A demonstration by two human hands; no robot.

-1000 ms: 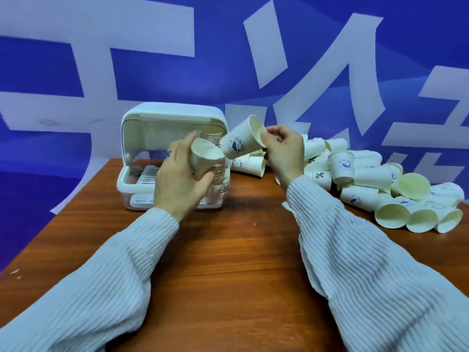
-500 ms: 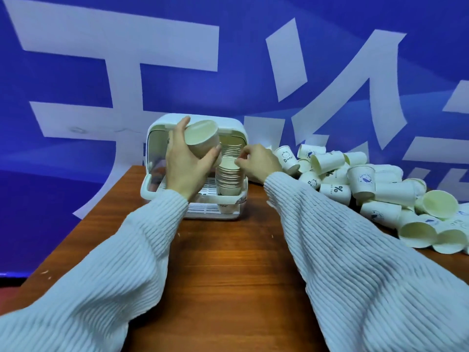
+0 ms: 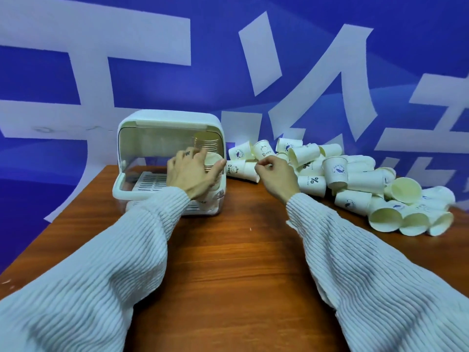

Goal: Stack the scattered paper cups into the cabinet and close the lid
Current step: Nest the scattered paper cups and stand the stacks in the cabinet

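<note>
Cabinet point(image 3: 162, 123) stands at the rear left of the tabletop point(image 3: 228, 262), lid raised. Two cup stacks sit in its right side: one stack point(image 3: 206, 144) behind, one stack point(image 3: 212, 163) in front. Left hand point(image 3: 194, 175) is in the cabinet opening, around the front stack. Loose cups point(image 3: 355, 179) lie heaped to the cabinet's right. Right hand point(image 3: 276, 174) is between cabinet and heap, at the heap's near-left edge.

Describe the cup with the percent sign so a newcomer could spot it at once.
Start at the heap of paper cups right of the white cabinet. Near the heap's front left, beside the right hand, one cup lies on its side. It alone shows a bold black % mark.
</note>
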